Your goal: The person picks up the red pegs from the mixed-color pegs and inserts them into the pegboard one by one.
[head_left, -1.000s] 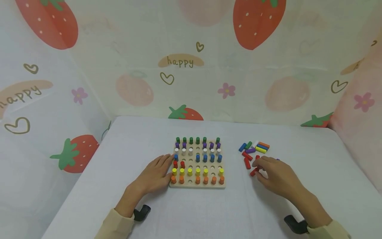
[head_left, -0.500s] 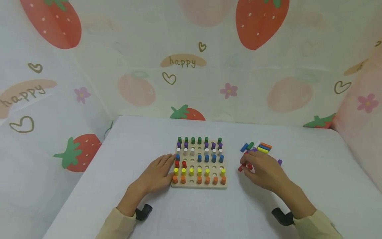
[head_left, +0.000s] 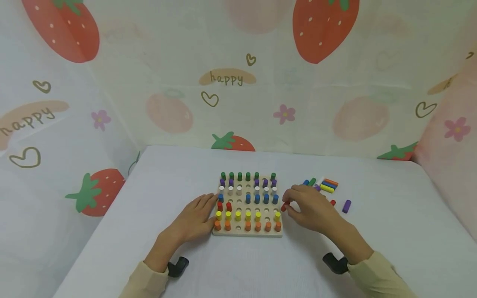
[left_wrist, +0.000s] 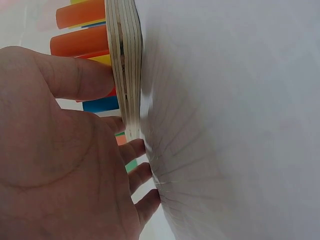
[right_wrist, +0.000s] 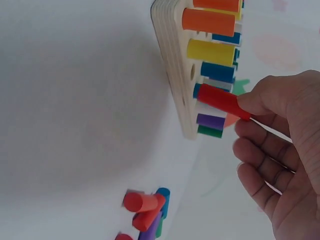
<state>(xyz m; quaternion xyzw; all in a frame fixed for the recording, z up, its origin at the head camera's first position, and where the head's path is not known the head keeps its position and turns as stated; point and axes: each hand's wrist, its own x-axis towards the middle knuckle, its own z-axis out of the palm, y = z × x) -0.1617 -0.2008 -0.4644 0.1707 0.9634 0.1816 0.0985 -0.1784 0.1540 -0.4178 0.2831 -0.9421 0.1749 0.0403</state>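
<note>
A wooden pegboard (head_left: 247, 235) carries rows of upright pegs in green, purple, white, blue, red, yellow and orange, with some bare holes among them. My left hand (head_left: 193, 217) rests against its left side. The left wrist view has the thumb and fingertips touching the layered board edge (left_wrist: 127, 65). Between thumb and index finger, my right hand (head_left: 311, 209) pinches a red peg (right_wrist: 220, 100). It hovers just beyond the board's right edge, level with the red row, where two red pegs (head_left: 224, 206) stand at the left end.
Loose pegs lie right of the board, partly hidden behind my right hand. Among them are a yellow peg (head_left: 327, 188), an orange peg (head_left: 331, 181) and a purple peg (head_left: 347, 206) set apart. Strawberry-printed cloth (head_left: 231, 111) hangs behind the table.
My right hand has moved left from the loose pegs to the board's right edge, bringing a red peg along. The left hand has stayed against the board.
</note>
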